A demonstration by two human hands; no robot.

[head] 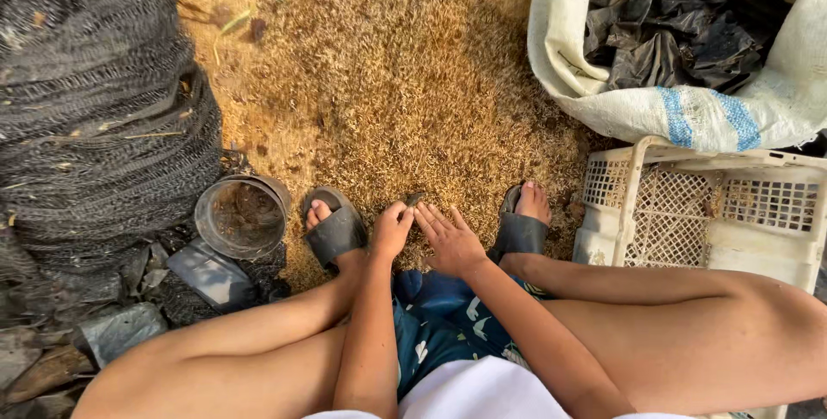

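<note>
I squat over a heap of tan rice husk (388, 83) spread on the ground. My left hand (392, 229) is curled between my feet, its thumb and fingertips pinched on a small dark piece (416, 198) at the husk's near edge. My right hand (450, 242) lies right beside it, flat with the fingers spread and pointing at the same dark piece; it holds nothing. Both feet wear dark slippers, the left slipper (334, 231) and the right slipper (519, 231) flanking the hands.
A big bundle of black netting (95, 109) fills the left side. A round clear tub (241, 217) lies beside it with dark plastic scraps (207, 273). At upper right is a white woven sack (655, 113) holding crumpled black plastic (672, 23), and below it a cream lattice crate (706, 204).
</note>
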